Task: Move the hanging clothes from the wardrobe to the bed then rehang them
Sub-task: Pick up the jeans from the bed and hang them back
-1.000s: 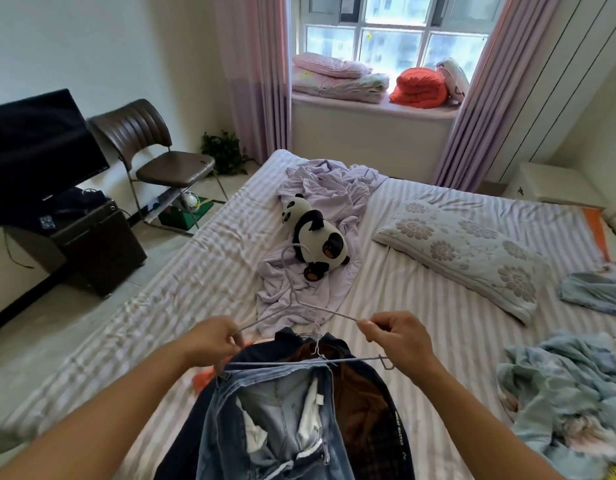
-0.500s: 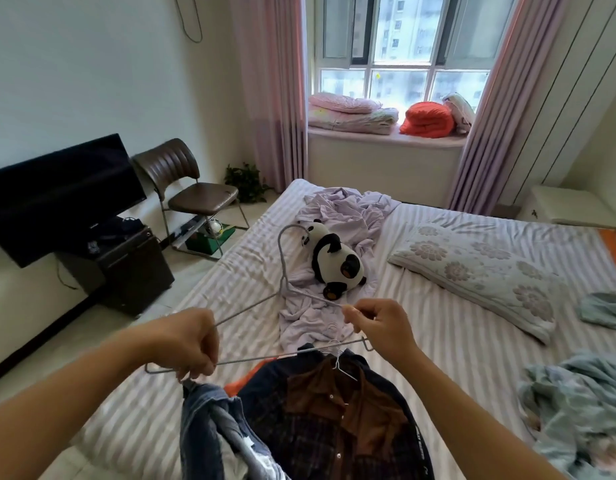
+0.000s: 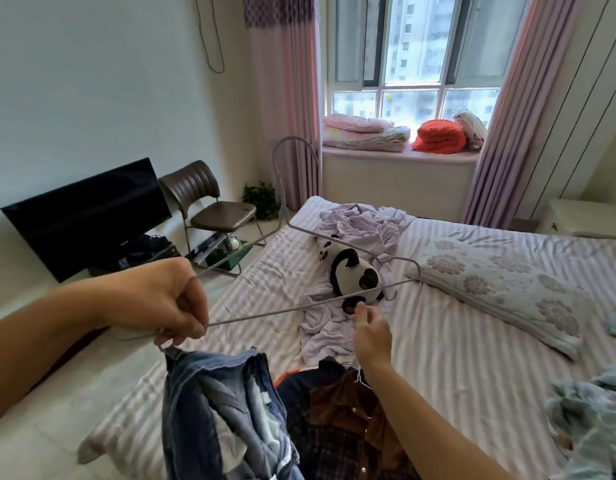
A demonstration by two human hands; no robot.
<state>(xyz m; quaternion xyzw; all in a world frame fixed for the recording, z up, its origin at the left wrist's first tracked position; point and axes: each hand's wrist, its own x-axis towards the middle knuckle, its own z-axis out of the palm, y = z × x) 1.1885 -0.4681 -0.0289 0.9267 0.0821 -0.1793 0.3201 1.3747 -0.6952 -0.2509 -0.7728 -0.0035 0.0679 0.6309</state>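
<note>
My left hand (image 3: 161, 303) grips the left end of a grey wire hanger (image 3: 282, 308), which is lifted above the bed (image 3: 455, 341) with its hook pointing up toward the curtain. Blue jeans (image 3: 223, 410) dangle bunched from that end, just under my fist. My right hand (image 3: 370, 330) hovers below the hanger's bar with relaxed fingers and holds nothing. Beneath my right forearm, a dark plaid shirt with a brown shirt inside it (image 3: 341, 427) lies on the bed on another thin hanger.
A panda plush (image 3: 351, 271) lies on a crumpled lilac sheet (image 3: 362, 226) mid-bed, with a flowered pillow (image 3: 500, 289) to its right. A pale blue blanket (image 3: 590, 420) is heaped at the right edge. A chair (image 3: 209, 209) and a TV (image 3: 85, 216) stand left of the bed.
My left hand has pulled the hanger and jeans up and to the left, off the shirt pile. My right hand has let go of the hanger's right end. My view has tilted up.
</note>
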